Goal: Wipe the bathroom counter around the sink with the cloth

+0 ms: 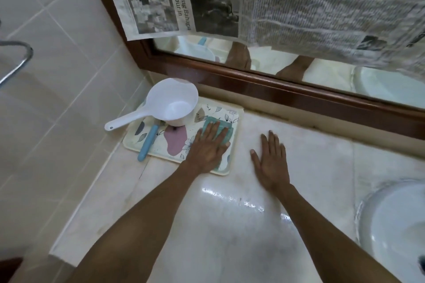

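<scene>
A folded teal cloth (224,125) lies on the right part of a flower-patterned tray (235,112) at the counter's left end. My left hand (208,147) lies flat on the cloth with its fingers spread, covering most of it. To the right of the tray, my right hand (271,161) rests palm down on the pale counter (322,156), fingers apart and holding nothing. The white sink (395,225) shows at the right edge.
A white plastic dipper (171,103) and a light-blue handled tool (148,142) also rest on the tray. A brown-framed mirror (299,96) partly covered with newspaper (322,7) runs behind the counter. Tiled wall (57,64) and a metal rail (16,62) are at the left.
</scene>
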Motion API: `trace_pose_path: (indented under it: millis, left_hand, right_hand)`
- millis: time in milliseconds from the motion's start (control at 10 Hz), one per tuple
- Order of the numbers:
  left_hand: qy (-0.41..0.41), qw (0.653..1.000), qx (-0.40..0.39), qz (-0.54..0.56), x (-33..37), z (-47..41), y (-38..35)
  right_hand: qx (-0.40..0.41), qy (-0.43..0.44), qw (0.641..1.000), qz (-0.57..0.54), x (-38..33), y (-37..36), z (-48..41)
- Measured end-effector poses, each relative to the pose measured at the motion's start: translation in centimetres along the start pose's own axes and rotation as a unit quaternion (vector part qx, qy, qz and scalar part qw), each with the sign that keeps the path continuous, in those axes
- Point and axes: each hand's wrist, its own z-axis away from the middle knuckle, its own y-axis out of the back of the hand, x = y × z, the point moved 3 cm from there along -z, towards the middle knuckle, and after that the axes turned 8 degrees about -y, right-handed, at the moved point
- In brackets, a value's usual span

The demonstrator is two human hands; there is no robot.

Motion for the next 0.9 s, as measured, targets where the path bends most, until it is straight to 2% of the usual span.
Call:
trace_pose_path:
  millis: [200,500,600,700,800,900]
  left_hand:
    - [0.048,0.998,0.027,0.020,2.2,-0.9,-0.5]
    - [0.017,0.999,0.015,-0.025,1.4,-0.9,-1.3]
    - [0.001,0.999,-0.017,-0.033,1.2,-1.0,-1.0]
    - [0.009,0.998,-0.046,-0.032,1.6,-1.2,-0.3]
    - [0.032,0.998,-0.037,0.025,2.3,-1.0,0.7]
    - [0.050,0.996,0.014,0.072,3.9,-0.1,1.7]
  right_hand:
    - [0.011,-0.014,1.000,0.016,-0.1,-0.3,0.0]
    - [0.016,-0.019,0.999,0.027,-0.1,-0.3,0.1]
    - [0.006,-0.019,0.999,0.029,0.0,-0.3,0.2]
    - [-0.021,-0.017,0.999,0.021,0.0,0.0,0.2]
    - [-0.067,-0.009,0.997,0.021,0.2,1.2,0.6]
    - [-0.125,0.001,0.991,0.043,1.0,2.9,1.7]
